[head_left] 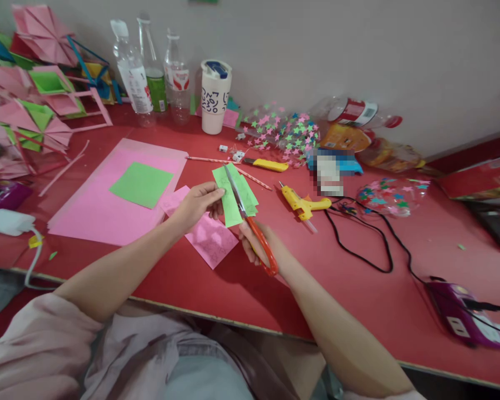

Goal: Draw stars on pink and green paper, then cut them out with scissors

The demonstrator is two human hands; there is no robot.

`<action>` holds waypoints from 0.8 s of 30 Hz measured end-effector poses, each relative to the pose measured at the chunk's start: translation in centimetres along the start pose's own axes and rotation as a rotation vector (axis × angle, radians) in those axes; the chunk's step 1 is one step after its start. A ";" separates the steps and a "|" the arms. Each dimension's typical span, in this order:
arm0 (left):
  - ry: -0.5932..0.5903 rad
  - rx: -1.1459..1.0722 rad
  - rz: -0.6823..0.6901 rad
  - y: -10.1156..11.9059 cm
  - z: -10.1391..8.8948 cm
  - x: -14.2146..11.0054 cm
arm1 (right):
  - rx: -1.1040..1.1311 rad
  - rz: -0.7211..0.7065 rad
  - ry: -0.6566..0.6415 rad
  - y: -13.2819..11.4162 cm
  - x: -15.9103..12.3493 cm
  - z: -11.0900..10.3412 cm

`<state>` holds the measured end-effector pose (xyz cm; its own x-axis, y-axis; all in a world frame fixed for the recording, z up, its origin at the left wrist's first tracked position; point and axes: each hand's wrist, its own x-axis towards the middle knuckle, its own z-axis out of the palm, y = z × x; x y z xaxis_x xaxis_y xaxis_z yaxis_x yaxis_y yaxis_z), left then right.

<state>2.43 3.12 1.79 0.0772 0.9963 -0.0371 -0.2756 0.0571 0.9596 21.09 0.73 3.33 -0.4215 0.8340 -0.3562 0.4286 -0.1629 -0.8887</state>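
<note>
My left hand (pixel 206 201) pinches the left edge of a green paper piece (pixel 229 203) with faint drawn lines. Red-handled scissors (pixel 258 240) are gripped in my right hand (pixel 260 244), their blades lying across the green paper. Whether the blades are parted is hard to make out. Under the hands, a pink paper piece (pixel 214 241) with star outlines drawn on it rests on the red table (pixel 233 294). To the left, a green square sheet (pixel 141 184) lies on a stack of larger pink sheets (pixel 87 214).
Behind the hands lie a yellow utility knife (pixel 266 164) and striped straws (pixel 206 159). A yellow glue gun (pixel 302 204) sits right, near a black cord (pixel 387 250). Bottles (pixel 135 89) and a white tumbler (pixel 215 103) stand along the wall. Folded paper crafts (pixel 41 116) crowd the left.
</note>
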 end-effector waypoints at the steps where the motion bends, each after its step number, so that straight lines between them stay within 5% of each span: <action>1: 0.008 0.013 -0.017 0.0 0.2 0.1 | 0.001 0.009 0.005 0.0 0.1 -0.1; 12: 0.062 0.162 -0.099 0.0 0.9 1.5 | 0.064 0.166 0.064 -0.9 0.6 -0.4; 24: 0.068 0.684 -0.082 0.0 0.9 2.1 | 0.370 -0.039 0.275 0.6 2.6 -3.0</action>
<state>3.46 5.11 1.93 0.0056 0.9936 -0.1128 0.3960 0.1014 0.9126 22.64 4.42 2.73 -0.1821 0.9440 -0.2752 0.0812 -0.2644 -0.9610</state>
